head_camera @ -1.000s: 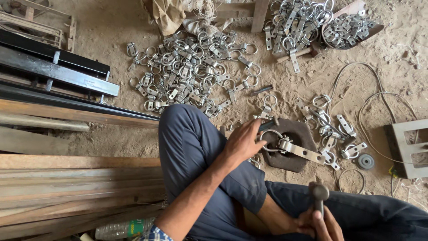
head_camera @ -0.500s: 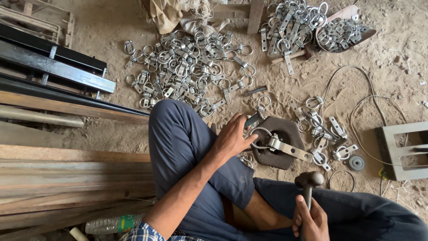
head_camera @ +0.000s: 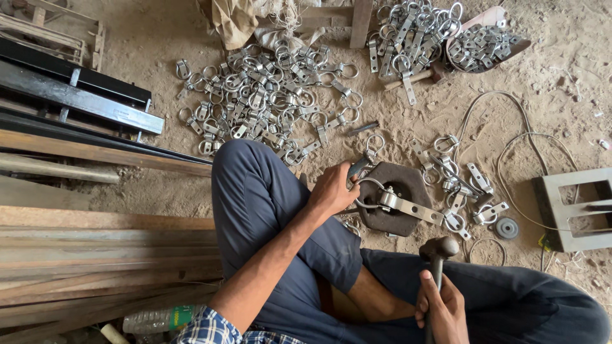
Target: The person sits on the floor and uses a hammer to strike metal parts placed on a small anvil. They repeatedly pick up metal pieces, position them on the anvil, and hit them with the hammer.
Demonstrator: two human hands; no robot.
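Observation:
My left hand [head_camera: 333, 189] grips the wire ring of a metal ring-and-strap clamp [head_camera: 398, 204] that lies across a dark hexagonal iron block [head_camera: 382, 220] on the sandy floor. My right hand [head_camera: 440, 307] is closed around the handle of a hammer [head_camera: 438, 250], whose head is raised just right of the block, above my leg. I sit on the ground with my left knee [head_camera: 248, 185] bent up beside the block.
A large heap of ring clamps [head_camera: 268, 105] lies ahead, another heap [head_camera: 408, 28] at top with a bowl of small metal pieces [head_camera: 484, 44]. More clamps [head_camera: 459, 181] lie right of the block. Wooden planks and steel bars [head_camera: 76, 191] at left, a metal frame [head_camera: 574, 207] right.
The view shifted slightly. My left hand stays on the clamp ring over the block; the hammer in my right hand stays raised and has shifted slightly towards the block.

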